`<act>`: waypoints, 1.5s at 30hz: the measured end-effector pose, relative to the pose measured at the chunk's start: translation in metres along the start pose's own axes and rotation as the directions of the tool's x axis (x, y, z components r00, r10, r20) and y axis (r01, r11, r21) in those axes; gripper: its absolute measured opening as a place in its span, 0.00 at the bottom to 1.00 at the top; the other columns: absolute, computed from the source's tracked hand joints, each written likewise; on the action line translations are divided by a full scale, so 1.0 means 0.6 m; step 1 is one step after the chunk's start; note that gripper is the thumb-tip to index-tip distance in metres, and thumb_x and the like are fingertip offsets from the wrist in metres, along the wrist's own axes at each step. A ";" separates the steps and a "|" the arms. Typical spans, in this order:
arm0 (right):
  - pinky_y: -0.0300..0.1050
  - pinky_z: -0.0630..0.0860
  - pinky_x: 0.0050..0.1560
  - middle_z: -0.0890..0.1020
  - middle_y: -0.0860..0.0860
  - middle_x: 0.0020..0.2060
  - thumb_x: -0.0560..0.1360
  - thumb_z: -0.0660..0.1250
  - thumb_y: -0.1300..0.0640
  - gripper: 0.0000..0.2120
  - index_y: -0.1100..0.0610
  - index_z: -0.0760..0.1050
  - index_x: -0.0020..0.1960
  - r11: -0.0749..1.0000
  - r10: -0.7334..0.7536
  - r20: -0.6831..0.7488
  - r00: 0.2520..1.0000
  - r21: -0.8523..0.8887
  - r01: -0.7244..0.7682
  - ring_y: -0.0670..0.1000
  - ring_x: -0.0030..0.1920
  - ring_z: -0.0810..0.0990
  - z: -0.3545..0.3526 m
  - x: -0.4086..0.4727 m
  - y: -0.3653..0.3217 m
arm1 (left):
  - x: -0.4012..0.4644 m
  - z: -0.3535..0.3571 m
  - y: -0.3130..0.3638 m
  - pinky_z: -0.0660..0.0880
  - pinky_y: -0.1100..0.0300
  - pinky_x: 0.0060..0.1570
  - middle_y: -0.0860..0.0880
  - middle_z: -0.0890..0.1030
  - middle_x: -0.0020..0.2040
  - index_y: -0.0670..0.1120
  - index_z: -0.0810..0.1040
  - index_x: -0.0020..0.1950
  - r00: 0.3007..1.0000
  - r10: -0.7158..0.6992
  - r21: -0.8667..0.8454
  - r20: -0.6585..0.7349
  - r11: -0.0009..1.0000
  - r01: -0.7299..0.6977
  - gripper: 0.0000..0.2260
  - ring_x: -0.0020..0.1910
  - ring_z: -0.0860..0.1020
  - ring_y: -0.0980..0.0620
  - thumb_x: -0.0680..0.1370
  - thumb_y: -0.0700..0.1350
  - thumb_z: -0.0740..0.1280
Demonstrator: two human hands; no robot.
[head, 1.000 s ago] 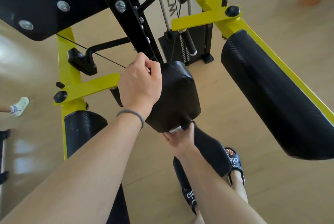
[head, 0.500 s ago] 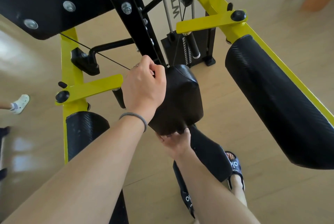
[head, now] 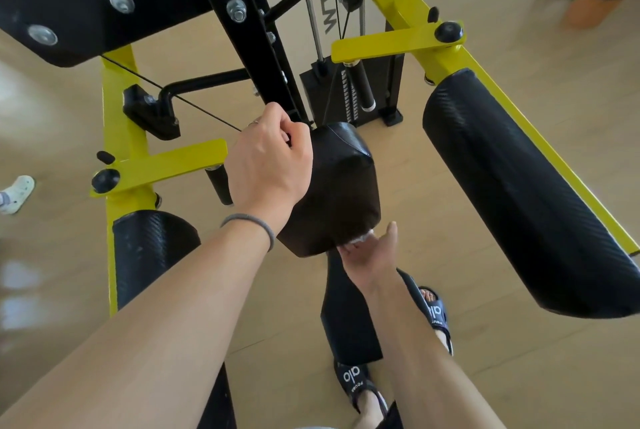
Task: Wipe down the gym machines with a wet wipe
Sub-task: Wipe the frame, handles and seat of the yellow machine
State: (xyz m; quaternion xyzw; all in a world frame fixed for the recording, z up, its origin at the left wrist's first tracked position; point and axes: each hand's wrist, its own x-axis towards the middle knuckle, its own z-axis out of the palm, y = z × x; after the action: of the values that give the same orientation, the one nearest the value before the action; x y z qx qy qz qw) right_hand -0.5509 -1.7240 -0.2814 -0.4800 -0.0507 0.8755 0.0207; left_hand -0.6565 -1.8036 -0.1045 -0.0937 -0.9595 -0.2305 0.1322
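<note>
A black padded cushion (head: 343, 186) hangs on the black post of a yellow-framed gym machine (head: 166, 165), in the middle of the view. My left hand (head: 266, 169) grips the cushion's upper left side, fingers curled over its top edge. My right hand (head: 370, 255) reaches under the cushion's lower right corner, palm turned up and thumb straight. It holds a white wet wipe (head: 363, 238) against the cushion's bottom edge. Only a small crumpled bit of the wipe shows; my right fingers are hidden beneath the cushion.
Two long black roller pads flank me: one at right (head: 519, 179), one at lower left (head: 152, 248). A black seat pad (head: 346, 318) lies below my right wrist. The weight stack (head: 332, 93) stands behind. Another person's white shoe (head: 17, 193) is far left.
My right hand slid right along the cushion's bottom edge and turned palm up, and the wipe now shows. My left hand kept its grip on the cushion.
</note>
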 end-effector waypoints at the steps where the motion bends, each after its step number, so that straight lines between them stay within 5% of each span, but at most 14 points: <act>1: 0.53 0.61 0.79 0.77 0.60 0.67 0.84 0.47 0.35 0.36 0.61 0.65 0.77 0.998 -0.050 0.000 0.999 -0.048 0.050 0.60 0.71 0.72 0.003 -0.006 -0.001 | -0.001 -0.001 0.000 0.56 0.65 0.26 0.56 0.71 0.30 0.50 0.70 0.42 1.000 -0.002 -0.003 0.002 1.000 0.002 0.08 0.28 0.69 0.57 0.80 0.48 0.57; 8: 0.48 0.74 0.59 0.84 0.57 0.57 0.85 0.44 0.37 0.33 0.58 0.78 0.64 0.938 -0.239 0.002 0.971 -0.259 0.232 0.55 0.60 0.80 0.029 -0.013 -0.041 | -0.001 -0.001 -0.002 0.55 0.66 0.26 0.56 0.70 0.31 0.51 0.69 0.42 1.000 -0.004 -0.003 0.003 1.000 0.004 0.08 0.28 0.68 0.56 0.80 0.49 0.57; 14: 0.47 0.68 0.60 0.79 0.43 0.45 0.84 0.48 0.36 0.22 0.44 0.75 0.46 0.630 -0.399 0.144 0.906 -0.675 0.385 0.43 0.49 0.77 0.116 -0.077 -0.059 | 0.001 0.000 -0.001 0.56 0.62 0.27 0.53 0.72 0.32 0.50 0.68 0.41 1.000 -0.023 -0.016 -0.006 1.000 0.023 0.08 0.29 0.69 0.55 0.80 0.49 0.57; 20: 0.43 0.60 0.64 0.71 0.30 0.46 0.86 0.51 0.44 0.20 0.46 0.73 0.73 0.508 -0.478 0.318 0.819 -0.660 0.553 0.42 0.62 0.68 0.133 -0.134 -0.071 | 0.004 0.004 -0.004 0.58 0.60 0.26 0.53 0.73 0.31 0.51 0.68 0.40 0.999 -0.033 -0.034 -0.025 0.999 0.032 0.09 0.30 0.69 0.53 0.80 0.50 0.56; 23: 0.33 0.61 0.66 0.70 0.21 0.53 0.86 0.51 0.43 0.18 0.38 0.72 0.71 0.232 -0.504 0.528 0.683 -0.679 0.696 0.32 0.65 0.67 0.137 -0.152 -0.081 | 0.004 0.003 -0.005 0.63 0.60 0.25 0.54 0.72 0.30 0.51 0.69 0.40 0.999 -0.039 -0.048 -0.017 0.998 0.038 0.11 0.30 0.71 0.53 0.79 0.52 0.53; 26: 0.18 0.59 0.61 0.72 0.25 0.63 0.85 0.50 0.43 0.21 0.43 0.72 0.74 -0.029 -0.414 0.713 0.565 -0.631 0.775 0.23 0.64 0.66 0.147 -0.161 -0.105 | 0.002 -0.003 -0.004 0.62 0.62 0.25 0.55 0.72 0.29 0.51 0.70 0.41 0.997 -0.080 -0.086 -0.011 0.993 0.079 0.13 0.29 0.72 0.55 0.80 0.53 0.51; 29: 0.16 0.59 0.55 0.74 0.33 0.62 0.87 0.50 0.45 0.21 0.46 0.77 0.70 -0.248 -0.213 0.801 0.559 -0.598 0.762 0.21 0.58 0.67 0.197 -0.181 -0.141 | 0.001 -0.009 -0.001 0.61 0.69 0.25 0.54 0.73 0.31 0.50 0.70 0.43 0.972 -0.235 -0.203 -0.020 0.953 0.226 0.11 0.30 0.72 0.56 0.82 0.49 0.53; 34: 0.38 0.71 0.59 0.82 0.46 0.43 0.87 0.47 0.46 0.25 0.53 0.80 0.47 -0.695 0.326 0.822 0.467 -0.127 0.708 0.49 0.48 0.78 0.299 -0.207 -0.116 | 0.002 -0.007 0.001 0.68 0.57 0.33 0.51 0.79 0.38 0.49 0.71 0.48 0.902 -0.431 -0.290 0.006 0.863 0.414 0.10 0.36 0.76 0.54 0.82 0.50 0.52; 37: 0.53 0.76 0.56 0.83 0.47 0.43 0.86 0.47 0.44 0.26 0.52 0.80 0.47 -0.690 0.421 0.728 0.541 -0.130 0.712 0.52 0.47 0.79 0.329 -0.210 -0.118 | 0.003 -0.002 0.001 0.69 0.56 0.34 0.51 0.79 0.40 0.50 0.70 0.50 0.848 -0.530 -0.323 0.008 0.801 0.504 0.09 0.38 0.77 0.52 0.82 0.50 0.52; 43: 0.43 0.74 0.58 0.84 0.50 0.53 0.85 0.48 0.39 0.28 0.51 0.81 0.65 -0.501 0.389 0.428 0.815 -0.645 0.578 0.53 0.58 0.81 0.367 -0.188 -0.174 | 0.001 0.003 0.000 0.69 0.53 0.42 0.51 0.79 0.43 0.51 0.70 0.52 0.788 -0.614 -0.333 -0.038 0.751 0.570 0.11 0.43 0.76 0.51 0.85 0.51 0.50; 45: 0.50 0.72 0.64 0.82 0.60 0.60 0.84 0.49 0.36 0.33 0.59 0.79 0.66 -0.529 0.336 0.398 0.854 -0.670 0.520 0.61 0.63 0.78 0.362 -0.178 -0.189 | 0.001 0.003 -0.001 0.71 0.51 0.45 0.51 0.78 0.43 0.52 0.70 0.52 0.787 -0.615 -0.349 -0.042 0.748 0.565 0.11 0.44 0.76 0.50 0.85 0.52 0.49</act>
State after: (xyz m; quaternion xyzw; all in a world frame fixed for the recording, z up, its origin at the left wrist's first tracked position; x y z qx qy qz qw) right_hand -0.6779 -1.6354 -0.0635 0.0031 -0.8387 0.4380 -0.3236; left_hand -0.6574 -1.8035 -0.1062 0.2131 -0.8762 -0.4183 0.1092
